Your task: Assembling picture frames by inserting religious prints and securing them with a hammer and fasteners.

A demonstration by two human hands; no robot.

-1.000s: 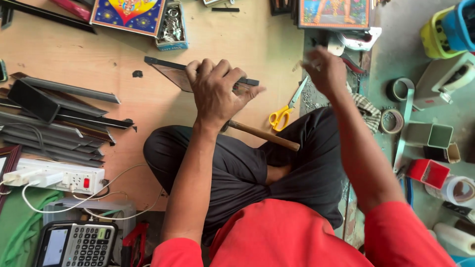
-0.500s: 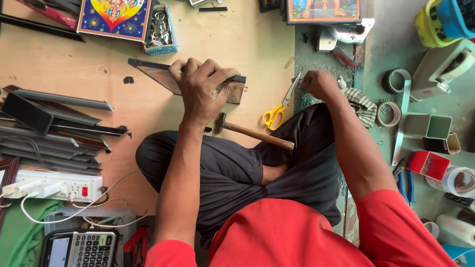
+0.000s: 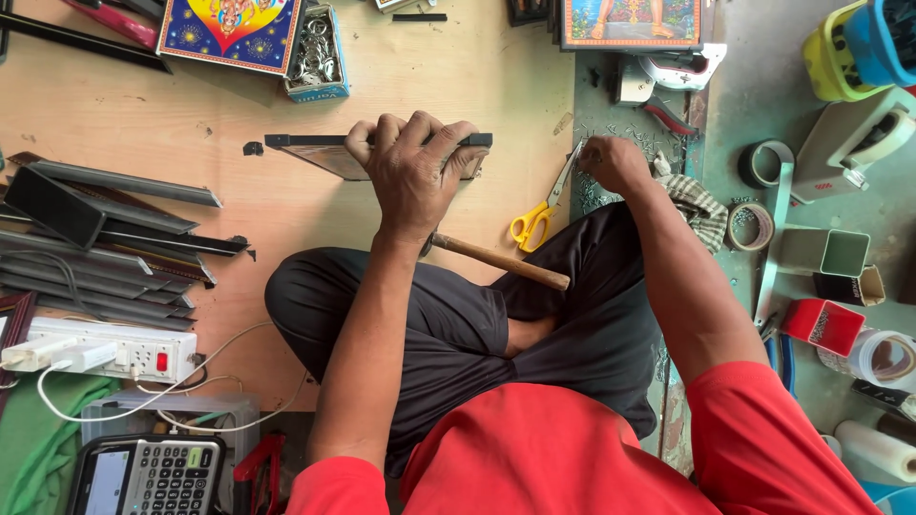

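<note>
my left hand [image 3: 412,176] grips the dark picture frame [image 3: 315,153], fingers curled over its top edge, standing it on the wooden board [image 3: 401,76] at upper centre. my right hand [image 3: 611,162] sits right of it, fingertips pinched among small nails [image 3: 658,143]; whether one is caught i cannot tell. this looks like the nail-fetching step. the hammer [image 3: 501,262] lies across my lap.

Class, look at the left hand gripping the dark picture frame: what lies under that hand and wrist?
Under the left hand is the dark frame, stood on edge. Below the wrist, a wooden hammer handle sticks out rightward; its head is covered by the hand and cannot be seen.
</note>
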